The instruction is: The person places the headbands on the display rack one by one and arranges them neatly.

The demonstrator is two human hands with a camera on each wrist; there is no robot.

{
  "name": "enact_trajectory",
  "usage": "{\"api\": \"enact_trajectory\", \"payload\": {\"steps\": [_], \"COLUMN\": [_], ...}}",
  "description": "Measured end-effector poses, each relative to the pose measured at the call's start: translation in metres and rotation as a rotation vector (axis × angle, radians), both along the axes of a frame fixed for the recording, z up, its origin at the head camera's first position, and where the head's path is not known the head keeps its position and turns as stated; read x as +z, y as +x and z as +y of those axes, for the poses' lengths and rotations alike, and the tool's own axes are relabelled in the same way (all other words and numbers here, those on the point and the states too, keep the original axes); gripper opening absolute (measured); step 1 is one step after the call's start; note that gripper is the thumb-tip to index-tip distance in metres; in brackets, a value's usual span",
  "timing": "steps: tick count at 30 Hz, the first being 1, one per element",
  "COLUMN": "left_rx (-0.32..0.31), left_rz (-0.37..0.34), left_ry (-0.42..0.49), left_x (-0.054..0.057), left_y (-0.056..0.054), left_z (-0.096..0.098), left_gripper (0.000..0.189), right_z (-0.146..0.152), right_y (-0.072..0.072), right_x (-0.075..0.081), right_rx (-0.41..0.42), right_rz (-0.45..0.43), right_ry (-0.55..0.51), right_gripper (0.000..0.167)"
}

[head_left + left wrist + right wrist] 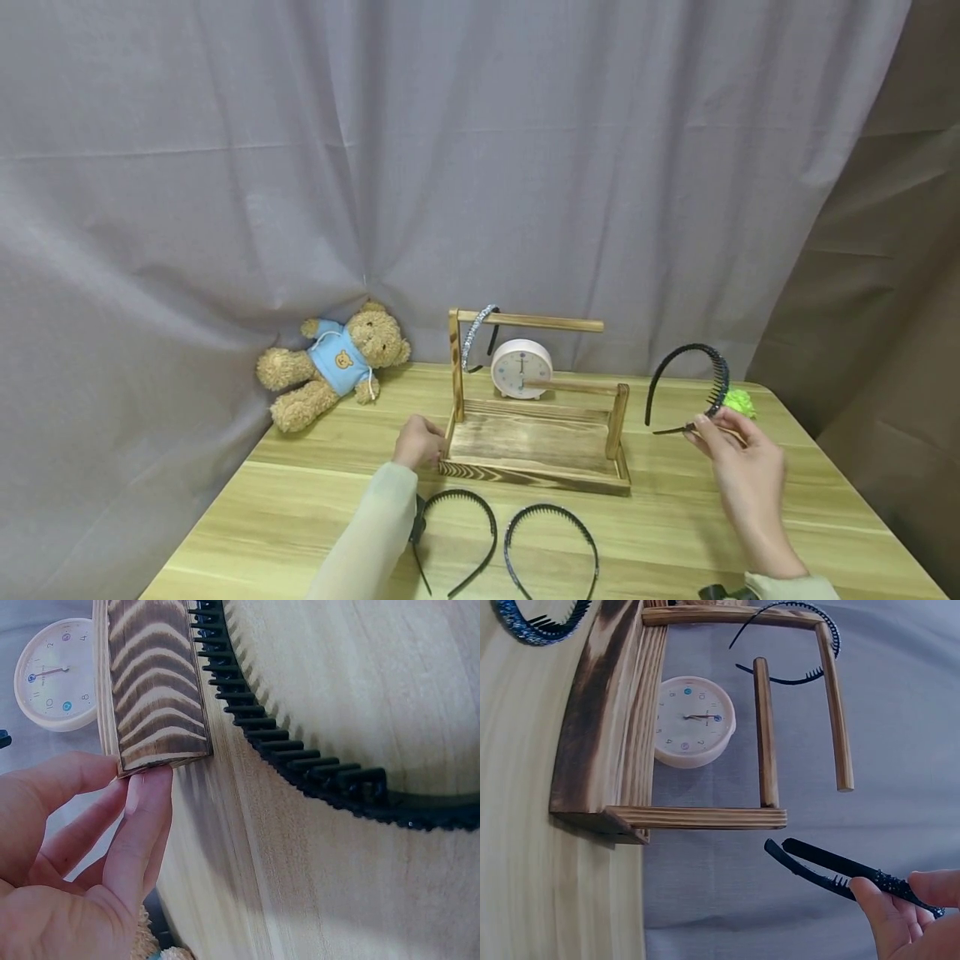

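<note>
At the front left corner of a wooden rack (525, 477), my left hand (420, 442) grips the tray's edge between thumb and fingers, closely seen in the left wrist view. My right hand (746, 467) pinches a black toothed headband (722, 379) by one side, holding it raised to the right of the rack. Its tips point toward the rack's bars in the right wrist view. A silvery glittery headband (474, 333) hangs near the post end of the upper bar (551, 322). The lower bar (577, 387) carries nothing.
Two more black headbands, one with a bow (417, 521) and one sparkly (593, 546), lie on the table before the rack. Behind the rack stands a round white clock (517, 362). A teddy bear (341, 362) lies back left; a bright green object (740, 403) sits back right.
</note>
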State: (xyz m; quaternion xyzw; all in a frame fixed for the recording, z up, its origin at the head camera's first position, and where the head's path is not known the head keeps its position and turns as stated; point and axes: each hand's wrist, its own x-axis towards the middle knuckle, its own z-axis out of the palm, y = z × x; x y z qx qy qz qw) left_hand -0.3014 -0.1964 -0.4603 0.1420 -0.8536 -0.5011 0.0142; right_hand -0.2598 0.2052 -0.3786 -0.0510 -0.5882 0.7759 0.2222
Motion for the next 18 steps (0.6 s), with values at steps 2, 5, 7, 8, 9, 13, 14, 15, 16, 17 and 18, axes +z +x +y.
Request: {"api": "enact_trajectory", "payload": {"steps": [2, 5, 7, 8, 9, 13, 14, 15, 16, 17, 18], "left_rx": [0.000, 0.003, 0.006, 0.009, 0.010, 0.013, 0.012, 0.010, 0.009, 0.008, 0.007], "left_rz": [0.002, 0.004, 0.002, -0.001, -0.003, -0.015, -0.016, -0.016, -0.016, -0.015, -0.015], "left_ry": [0.001, 0.002, 0.003, 0.005, 0.006, 0.013, 0.015, 0.015, 0.015, 0.014, 0.013], "left_x": [0.001, 0.001, 0.000, 0.000, 0.000, -0.002, -0.002, -0.003, -0.003, -0.003, -0.003], "left_y": [0.000, -0.001, -0.002, -0.002, -0.002, -0.003, -0.002, -0.002, -0.002, -0.002, -0.002], "left_z": [0.000, 0.001, 0.000, 0.000, 0.000, -0.001, -0.001, -0.001, -0.001, -0.001, -0.001], "left_gripper": [0.016, 0.015, 0.015, 0.015, 0.015, 0.015, 0.015, 0.015, 0.015, 0.015, 0.016], "right_z": [-0.002, -0.006, -0.008, -0.009, -0.010, -0.012, -0.012, -0.012, -0.013, -0.013, -0.014], "right_y": [-0.002, -0.004, -0.005, -0.006, -0.006, -0.008, -0.008, -0.009, -0.010, -0.011, -0.011], "right_x": [0.003, 0.005, 0.006, 0.006, 0.006, 0.005, 0.005, 0.005, 0.005, 0.006, 0.006], "right_rx": [0.001, -0.001, -0.005, -0.007, -0.007, -0.010, -0.011, -0.010, -0.011, -0.013, -0.011], "right_rz": [0.017, 0.042, 0.053, 0.057, 0.059, 0.064, 0.065, 0.065, 0.068, 0.071, 0.074], "right_ry": [-0.002, -0.015, -0.027, -0.034, -0.035, -0.027, -0.021, -0.014, -0.014, -0.008, -0.006], "right_gripper": [0.012, 0.011, 0.011, 0.011, 0.011, 0.013, 0.013, 0.013, 0.013, 0.012, 0.012]}}
